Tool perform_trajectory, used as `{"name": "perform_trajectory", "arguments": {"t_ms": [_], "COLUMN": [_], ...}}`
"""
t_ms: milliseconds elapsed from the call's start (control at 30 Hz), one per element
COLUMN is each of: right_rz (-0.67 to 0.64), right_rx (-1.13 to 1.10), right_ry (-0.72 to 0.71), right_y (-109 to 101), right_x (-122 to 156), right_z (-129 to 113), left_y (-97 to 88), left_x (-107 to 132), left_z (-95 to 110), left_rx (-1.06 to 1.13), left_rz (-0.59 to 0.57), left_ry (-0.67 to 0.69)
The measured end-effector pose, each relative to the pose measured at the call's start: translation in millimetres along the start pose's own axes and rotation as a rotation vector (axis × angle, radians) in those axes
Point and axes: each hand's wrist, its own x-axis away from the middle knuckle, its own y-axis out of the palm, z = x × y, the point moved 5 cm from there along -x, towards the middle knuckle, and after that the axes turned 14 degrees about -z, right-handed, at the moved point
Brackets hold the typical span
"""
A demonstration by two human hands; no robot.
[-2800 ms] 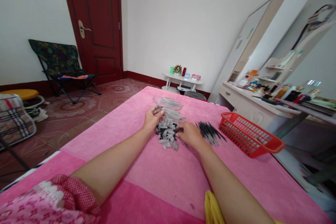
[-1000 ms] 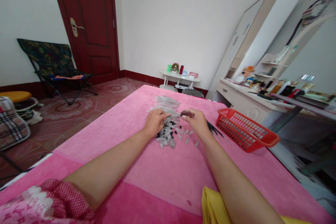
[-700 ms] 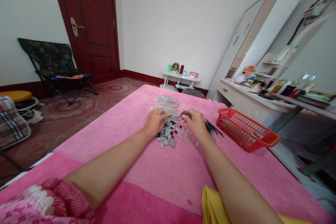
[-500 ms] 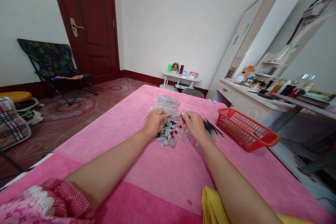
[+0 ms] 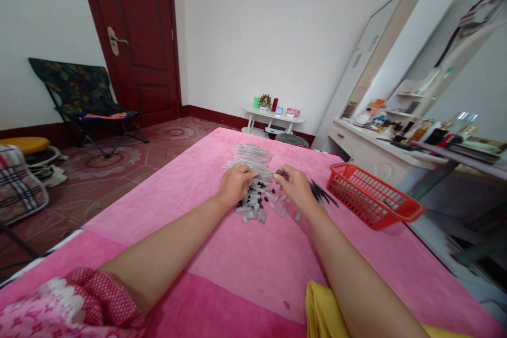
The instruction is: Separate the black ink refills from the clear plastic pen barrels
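The table fills the lower centre of the frame. At its middle, a row of tubes lies behind a heap of small pieces, with a few loose pieces to the heap's right. The left hand is at the heap's left edge, the right hand above the loose pieces. Farther right lie rods, then a basket on the table's right side. A cloth lies beneath the right forearm, lower right of centre. Behind the table's far edge stands a low stand.
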Motion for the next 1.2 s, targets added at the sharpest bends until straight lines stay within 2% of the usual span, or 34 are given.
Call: {"name": "perform_trajectory", "arguments": {"t_ms": [133,267,633,767,933,1033,1100,1200], "right_rz": [-0.034,-0.007,-0.041,-0.006,-0.022,0.003,-0.021,-0.060], "right_rx": [0.019,0.027,0.026,0.021,0.017,-0.015,-0.022,-0.009], "right_ry": [0.051,0.007,0.047,0.019,0.047,0.006,-0.009,0.052], "right_y": [0.7,-1.1,0.1,-2.1,-0.5,-0.4,1.3,2.7], "right_x": [-0.1,0.8,1.7,1.5,1.3,0.7,0.2,0.3], "right_z": [1.8,-2.4,-3.0,-3.4,-1.2,-2.7,-4.1,-1.7], "left_y": [1.3,2.0,0.7,0.9,1.5,0.7,0.4,0.5], "left_x": [0.1,0.0,1.0,0.5,0.0,0.3,0.5,0.6], "left_z": [-1.1,-2.4,0.0,-0.3,-1.2,-1.0,0.0,1.5], "left_rx": [0.017,0.026,0.036,0.028,0.034,0.044,0.041,0.035], "left_rz": [0.004,0.009,0.008,0.002,0.002,0.010,0.010,0.003], "left_ry": [-0.001,0.002,0.015,0.009,0.010,0.005,0.009,0.027]}}
